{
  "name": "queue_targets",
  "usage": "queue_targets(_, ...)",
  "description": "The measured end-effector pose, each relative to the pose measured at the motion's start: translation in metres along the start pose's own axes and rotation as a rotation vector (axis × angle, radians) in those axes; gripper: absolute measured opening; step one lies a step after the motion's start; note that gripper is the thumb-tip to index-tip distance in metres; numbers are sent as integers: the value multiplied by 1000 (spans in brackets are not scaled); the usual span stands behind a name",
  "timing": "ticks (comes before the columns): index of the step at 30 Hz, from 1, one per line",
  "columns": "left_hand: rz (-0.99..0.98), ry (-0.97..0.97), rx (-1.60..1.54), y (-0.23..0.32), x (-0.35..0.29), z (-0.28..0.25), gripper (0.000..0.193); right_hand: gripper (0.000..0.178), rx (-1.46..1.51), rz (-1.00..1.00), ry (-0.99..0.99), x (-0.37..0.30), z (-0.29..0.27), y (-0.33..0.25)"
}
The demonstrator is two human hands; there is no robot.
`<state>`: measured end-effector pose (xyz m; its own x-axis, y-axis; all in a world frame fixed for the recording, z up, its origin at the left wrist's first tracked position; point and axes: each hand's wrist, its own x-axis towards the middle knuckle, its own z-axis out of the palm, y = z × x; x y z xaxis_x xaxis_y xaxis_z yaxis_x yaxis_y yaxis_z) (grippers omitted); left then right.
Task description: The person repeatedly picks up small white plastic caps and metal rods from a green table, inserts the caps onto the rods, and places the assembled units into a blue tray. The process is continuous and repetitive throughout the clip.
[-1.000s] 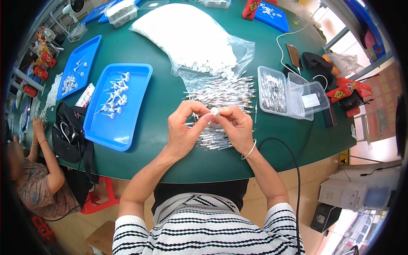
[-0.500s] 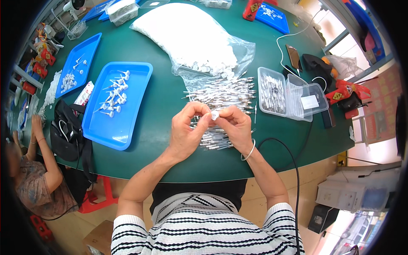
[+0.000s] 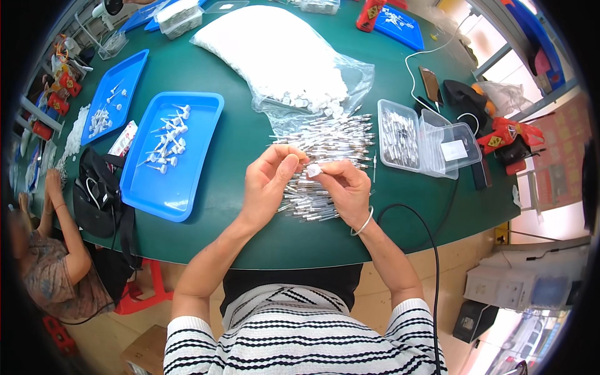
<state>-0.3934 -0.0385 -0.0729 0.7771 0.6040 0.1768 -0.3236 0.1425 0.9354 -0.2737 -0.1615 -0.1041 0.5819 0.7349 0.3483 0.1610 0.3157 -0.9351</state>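
Note:
My right hand point(image 3: 347, 190) pinches a small white plastic cap point(image 3: 314, 170) between thumb and fingertips. Close by on its left is my left hand point(image 3: 267, 182), its fingers curved and the thumb apart from the index fingertip, with nothing visible in it. Under and behind both hands lies a loose pile of thin metal-tipped rods point(image 3: 337, 140). Beyond the pile, a large clear bag point(image 3: 269, 50) spills white caps point(image 3: 315, 102) toward me. A blue tray point(image 3: 172, 203) on the left holds several white caps with rods fixed in them.
A clear plastic box point(image 3: 400, 134) of rods stands right of the pile, its lid point(image 3: 459, 147) beside it. Farther right are a phone point(image 3: 431, 84) and a black cable point(image 3: 431, 237). A black bag point(image 3: 94, 200) and another blue tray point(image 3: 134, 65) lie left, near a seated person point(image 3: 59, 269).
My left hand has drawn back slightly to the left, its thumb coming away from the cap. The cap stays in my right fingers and is turned a little.

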Motion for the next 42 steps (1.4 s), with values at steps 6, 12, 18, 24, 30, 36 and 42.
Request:
queue_targets(6,313,-26,394,4,3,-2,11,10,-196,-94,-24,4,-2,-9)
queue_targets(12,278,-73,504,9,5,-7,8,12,-276,-167,-43,5,-4,-8)
queue_targets(18,145,-99,464,13,6,-9,13,14,-351,-207,-61,5,-4,-6)
queue_targets(24,150,-123,588,19,7,-12,13,16,-378,-243,-84,5,-4,-4)
queue_targets(30,171,-175,551,17,8,-16,13,17,-381,-302,-74,6,-3,-3)
queue_targets(36,-200,-234,230,15,6,-23,11,17,-415,-380,-89,6,-1,-6)
queue_targets(42,-389,-307,-45,17,9,-27,15,17,-303,-320,-122,3,-1,-11)
